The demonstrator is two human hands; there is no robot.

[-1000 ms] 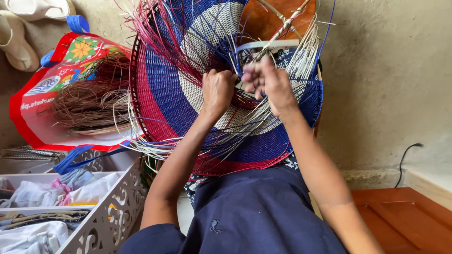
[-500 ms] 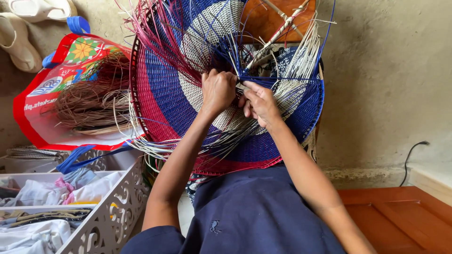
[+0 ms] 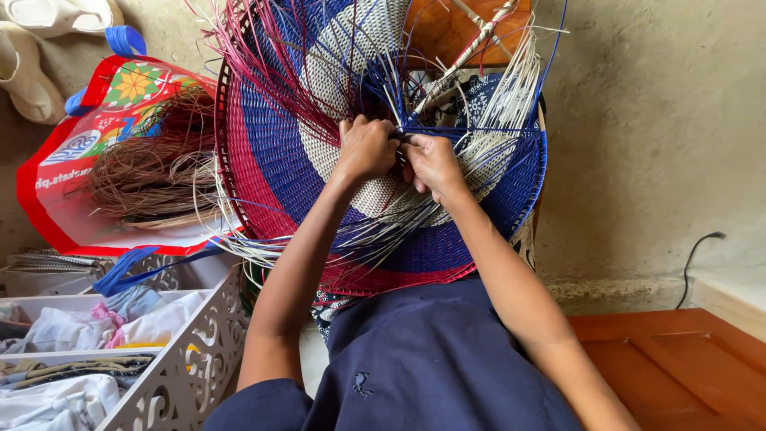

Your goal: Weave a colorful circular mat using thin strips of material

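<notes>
Left hand (image 3: 365,148) and right hand (image 3: 432,164) pinch basket (image 3: 271,152) strands.

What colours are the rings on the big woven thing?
Blue, red and cream rings on the woven piece, seen in the head view.

a single view, worn on the person's head, looks steeply down along both forearms from close above. it faces the round woven piece (image 3: 303,160) propped before the lap, with the floor and wall beyond and a white basket (image 3: 183,359) at lower left.
</notes>
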